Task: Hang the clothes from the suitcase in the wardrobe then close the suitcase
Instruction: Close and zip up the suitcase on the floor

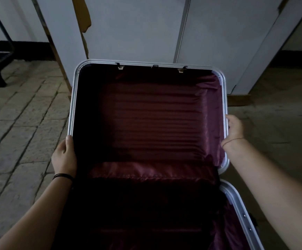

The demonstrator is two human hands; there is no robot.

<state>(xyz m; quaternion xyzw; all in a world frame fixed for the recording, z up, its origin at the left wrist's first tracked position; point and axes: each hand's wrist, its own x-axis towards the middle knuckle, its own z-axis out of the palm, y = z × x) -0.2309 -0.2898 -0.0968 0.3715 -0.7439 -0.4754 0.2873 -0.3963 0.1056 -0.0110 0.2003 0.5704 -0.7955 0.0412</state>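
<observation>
The lower half of the suitcase [237, 201] runs off the bottom edge, and its inside is so dark that nothing in it can be made out; only folds of maroon lining [155, 120] show, clearest on the raised lid [74, 98]. The lid's left inner side is lost in shadow. The wardrobe [132, 29] just behind is cut off at the top, showing only pale closed doors. The suitcase lies on the floor [20, 123] in front of it, with the lid tilted up toward the camera. Both forearms reach in from the lower corners. The left hand [64, 156] grips the lid's left rim, thumb lying along the front and fingers hidden behind. The right hand [235, 130] holds the right rim, its fingers wrapped round the edge and mostly out of sight
</observation>
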